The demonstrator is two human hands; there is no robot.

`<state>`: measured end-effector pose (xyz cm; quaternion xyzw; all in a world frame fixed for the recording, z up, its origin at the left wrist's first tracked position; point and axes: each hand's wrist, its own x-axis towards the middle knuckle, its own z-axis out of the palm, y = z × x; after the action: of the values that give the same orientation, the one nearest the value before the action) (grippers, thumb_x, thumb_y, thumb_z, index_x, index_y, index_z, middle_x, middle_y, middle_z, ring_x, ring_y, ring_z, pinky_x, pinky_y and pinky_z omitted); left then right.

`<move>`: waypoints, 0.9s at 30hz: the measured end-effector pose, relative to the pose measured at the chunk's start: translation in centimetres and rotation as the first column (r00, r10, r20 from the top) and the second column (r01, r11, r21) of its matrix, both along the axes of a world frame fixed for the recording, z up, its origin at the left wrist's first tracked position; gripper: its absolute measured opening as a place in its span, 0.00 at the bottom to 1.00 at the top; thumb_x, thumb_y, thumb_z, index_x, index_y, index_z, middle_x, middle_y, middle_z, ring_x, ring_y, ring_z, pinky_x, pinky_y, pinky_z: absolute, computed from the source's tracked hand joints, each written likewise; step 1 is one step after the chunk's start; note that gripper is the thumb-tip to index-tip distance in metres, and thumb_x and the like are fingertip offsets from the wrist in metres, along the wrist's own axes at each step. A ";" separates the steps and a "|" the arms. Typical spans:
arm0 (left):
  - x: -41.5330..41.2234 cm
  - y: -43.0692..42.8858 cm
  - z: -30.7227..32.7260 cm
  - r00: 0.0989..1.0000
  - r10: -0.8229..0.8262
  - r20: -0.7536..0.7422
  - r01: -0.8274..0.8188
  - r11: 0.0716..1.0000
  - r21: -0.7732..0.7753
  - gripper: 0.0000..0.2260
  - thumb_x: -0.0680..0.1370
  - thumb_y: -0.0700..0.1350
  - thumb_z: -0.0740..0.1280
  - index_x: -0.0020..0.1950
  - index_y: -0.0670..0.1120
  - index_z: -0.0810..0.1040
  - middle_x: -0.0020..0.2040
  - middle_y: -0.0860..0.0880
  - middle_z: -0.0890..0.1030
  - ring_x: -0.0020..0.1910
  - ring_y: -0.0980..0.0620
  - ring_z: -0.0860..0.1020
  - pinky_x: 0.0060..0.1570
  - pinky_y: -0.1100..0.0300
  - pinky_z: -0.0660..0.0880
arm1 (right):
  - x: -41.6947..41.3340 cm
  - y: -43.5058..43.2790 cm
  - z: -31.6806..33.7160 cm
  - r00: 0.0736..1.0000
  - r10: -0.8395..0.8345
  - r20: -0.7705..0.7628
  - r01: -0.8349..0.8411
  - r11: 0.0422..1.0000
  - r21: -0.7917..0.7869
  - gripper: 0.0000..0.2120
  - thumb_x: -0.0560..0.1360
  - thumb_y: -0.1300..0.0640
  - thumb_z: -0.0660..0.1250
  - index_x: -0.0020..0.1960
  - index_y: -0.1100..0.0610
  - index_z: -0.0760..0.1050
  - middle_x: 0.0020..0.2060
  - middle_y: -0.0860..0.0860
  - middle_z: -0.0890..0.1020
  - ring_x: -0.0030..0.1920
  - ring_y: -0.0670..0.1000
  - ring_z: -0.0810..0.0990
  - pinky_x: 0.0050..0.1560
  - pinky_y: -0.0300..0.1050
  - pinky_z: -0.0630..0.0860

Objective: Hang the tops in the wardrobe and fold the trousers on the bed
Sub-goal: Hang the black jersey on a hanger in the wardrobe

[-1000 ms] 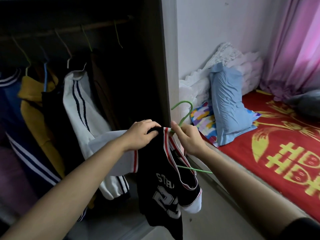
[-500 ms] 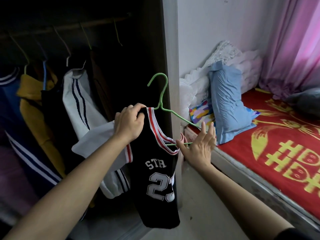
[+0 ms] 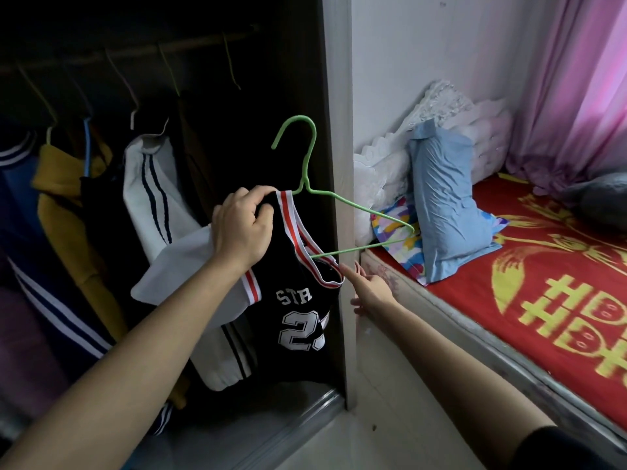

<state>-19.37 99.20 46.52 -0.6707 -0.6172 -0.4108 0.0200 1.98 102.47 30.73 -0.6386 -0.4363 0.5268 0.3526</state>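
Change: since half a second ago the right hand (image 3: 371,290) has dropped off the green hanger (image 3: 307,171) to the jersey's neckline, fingers loosely spread; hanger hook now higher, nearer the rail (image 3: 135,52)
Meaning: likely only one shoulder is threaded; the hanger's right arm sticks out bare past the wardrobe edge
Left hand (image 3: 242,228): closed, pinching the black jersey (image 3: 298,317) at its left shoulder strap
Wardrobe (image 3: 336,130): holds hung tops on hangers, among them a white striped jacket (image 3: 149,184) and a mustard top (image 3: 57,184)
Bed (image 3: 509,300): red cover; blue pillow (image 3: 444,195); no trousers visible

matt cloth jersey (image 3: 298,310), smooth plastic-coated hanger (image 3: 307,157)
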 end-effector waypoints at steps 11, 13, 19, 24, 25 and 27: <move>-5.1 0.2 -3.2 0.991 0.133 -0.026 -0.134 0.991 -0.026 0.21 0.75 0.47 0.56 0.63 0.49 0.81 0.47 0.46 0.79 0.52 0.43 0.76 0.59 0.46 0.70 | 4.4 1.3 -0.5 0.944 -0.174 0.280 0.118 0.971 0.205 0.18 0.75 0.50 0.69 0.32 0.60 0.83 0.28 0.55 0.84 0.31 0.51 0.83 0.39 0.49 0.83; -6.1 0.2 -4.0 0.990 0.139 -0.039 -0.141 0.989 -0.050 0.21 0.75 0.47 0.56 0.62 0.49 0.82 0.45 0.47 0.78 0.51 0.43 0.76 0.58 0.47 0.70 | 5.3 1.6 0.0 0.929 -0.195 0.315 0.120 0.963 0.242 0.17 0.74 0.51 0.68 0.30 0.59 0.82 0.26 0.53 0.83 0.30 0.48 0.81 0.41 0.47 0.81; -6.5 0.1 -5.6 0.986 0.083 -0.148 -0.092 0.994 -0.059 0.19 0.74 0.47 0.58 0.57 0.49 0.84 0.38 0.54 0.71 0.46 0.43 0.77 0.54 0.47 0.69 | 6.1 1.6 2.2 0.919 -0.207 0.336 0.087 0.937 0.339 0.16 0.72 0.53 0.65 0.30 0.60 0.81 0.27 0.54 0.82 0.35 0.54 0.84 0.46 0.53 0.82; -4.5 0.1 -5.6 0.982 -0.003 -0.187 -0.013 0.996 -0.087 0.24 0.73 0.57 0.53 0.58 0.51 0.83 0.40 0.54 0.72 0.48 0.45 0.76 0.53 0.49 0.69 | 3.6 1.2 6.4 0.919 -0.136 0.370 -0.075 0.862 0.502 0.08 0.74 0.54 0.69 0.43 0.54 0.86 0.32 0.47 0.84 0.34 0.42 0.81 0.42 0.38 0.78; -4.0 0.2 -5.5 0.984 -0.018 -0.179 -0.001 0.995 -0.102 0.25 0.74 0.59 0.52 0.59 0.52 0.83 0.41 0.54 0.73 0.49 0.47 0.76 0.54 0.49 0.68 | 3.1 1.1 7.1 0.916 -0.111 0.386 -0.121 0.840 0.529 0.07 0.74 0.54 0.69 0.47 0.53 0.86 0.33 0.45 0.84 0.34 0.39 0.80 0.41 0.33 0.77; -3.2 0.3 -5.4 0.987 -0.037 -0.156 0.019 0.993 -0.118 0.25 0.75 0.62 0.52 0.60 0.53 0.81 0.44 0.55 0.73 0.50 0.49 0.75 0.55 0.49 0.68 | 2.6 0.9 8.3 0.900 -0.009 0.437 -0.266 0.781 0.564 0.11 0.75 0.57 0.68 0.56 0.52 0.84 0.38 0.46 0.85 0.34 0.36 0.80 0.38 0.25 0.72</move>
<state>-22.60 99.48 41.16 -0.7099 -0.6270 -0.3199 0.0240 4.57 103.40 39.01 -0.5549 -0.6911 0.2320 0.4008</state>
